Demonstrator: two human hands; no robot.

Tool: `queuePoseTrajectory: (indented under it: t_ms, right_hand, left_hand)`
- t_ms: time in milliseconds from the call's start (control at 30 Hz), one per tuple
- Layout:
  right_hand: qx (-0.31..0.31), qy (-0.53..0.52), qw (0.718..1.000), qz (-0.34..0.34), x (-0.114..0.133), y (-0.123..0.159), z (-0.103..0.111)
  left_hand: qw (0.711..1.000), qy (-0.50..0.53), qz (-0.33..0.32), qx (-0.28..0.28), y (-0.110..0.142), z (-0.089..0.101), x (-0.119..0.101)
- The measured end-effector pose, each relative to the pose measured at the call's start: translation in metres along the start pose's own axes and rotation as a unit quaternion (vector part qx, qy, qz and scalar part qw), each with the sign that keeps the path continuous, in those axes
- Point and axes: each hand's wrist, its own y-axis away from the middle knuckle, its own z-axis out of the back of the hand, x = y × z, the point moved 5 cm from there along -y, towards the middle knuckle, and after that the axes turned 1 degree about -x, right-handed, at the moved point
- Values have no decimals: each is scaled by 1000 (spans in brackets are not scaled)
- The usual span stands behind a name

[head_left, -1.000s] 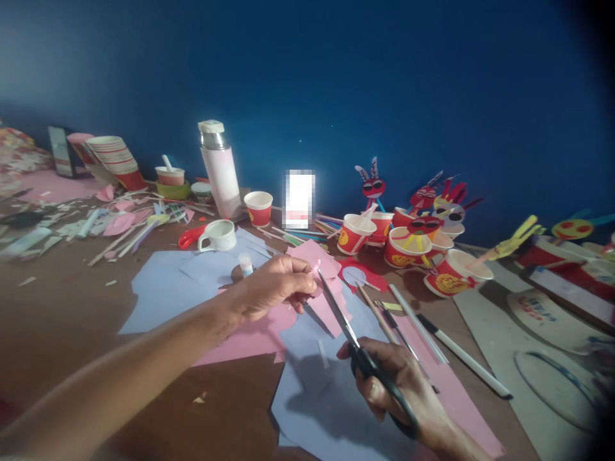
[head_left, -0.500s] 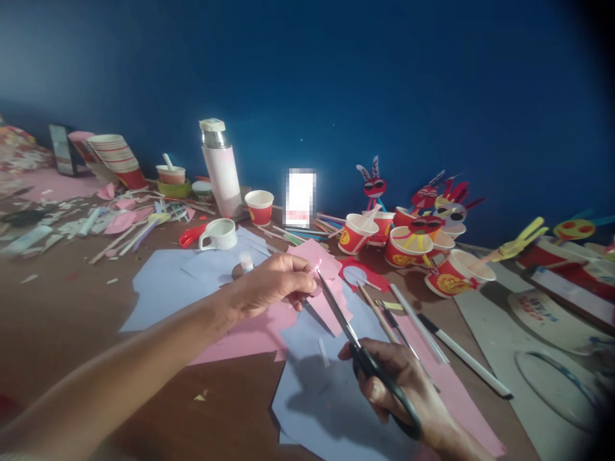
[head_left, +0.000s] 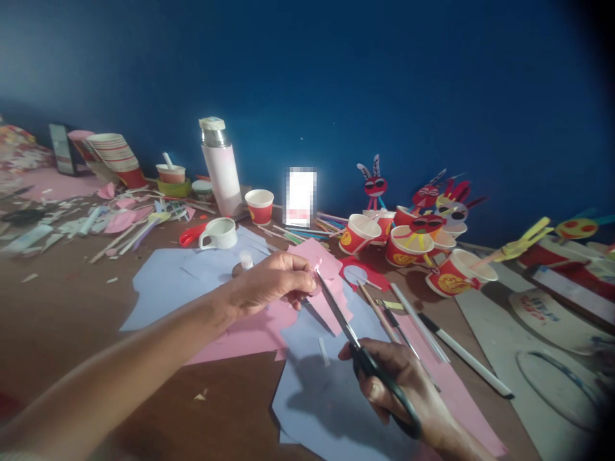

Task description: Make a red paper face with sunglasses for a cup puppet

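Gripping one pair of black-handled scissors (head_left: 356, 346) by the loops, the right hand (head_left: 417, 384) aims the nearly closed blades at one small pink scrap (head_left: 318, 264), which the left hand (head_left: 276, 282) pinches between thumb and fingers above the pink and blue paper; the two hands are apart, and whether the blade tips touch the scrap I cannot tell, while behind them stand one white thermos flask (head_left: 221, 179), one white mug (head_left: 221, 234) and one red-and-white paper cup (head_left: 259, 209), and to the right lie one black pen (head_left: 400, 328) and one white marker (head_left: 468, 358), with three red paper faces (head_left: 375, 186) in dark glasses among the cups beyond
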Motion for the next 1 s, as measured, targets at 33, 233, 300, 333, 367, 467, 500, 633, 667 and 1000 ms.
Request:
queuePoseTrajectory:
  t_ms: [33,233,300,333,367,467,500,633,667,1000]
  right_hand:
    - [1,-1,1000,-2,-1,0,0]
    - [0,-7,1000,-7,-1,0,0]
    - [-2,-4,1000,-13,0,0,0]
    - [-3,-2,1000,-15,1,0,0]
    - [-4,-2,1000,-16,2,0,0]
    - [-4,-8,1000,-9,3,0,-1]
    - [-5,-14,1000,-8,4,-1,-1]
    - [-29,-39,999,-12,3,-1,0]
    - [-37,-44,998,-11,3,-1,1]
    - [-36,-50,998,15,2,0,2]
  left_hand:
    - [1000,1,1,1,0,0,0]
    - [1000,5,6,8,-1,1,1]
    - [1000,0,12,8,-2,2,1]
    - [1000,-1,15,7,-2,2,1]
    - [1000,0,17,7,-2,2,1]
    - [1000,7,17,9,-1,0,1]
    - [1000,9,15,9,-1,0,1]
    - [1000,28,-4,2,0,-4,4]
    - [999,36,-9,-2,-1,-4,5]
    - [994,69,-42,-69,-2,-8,10]
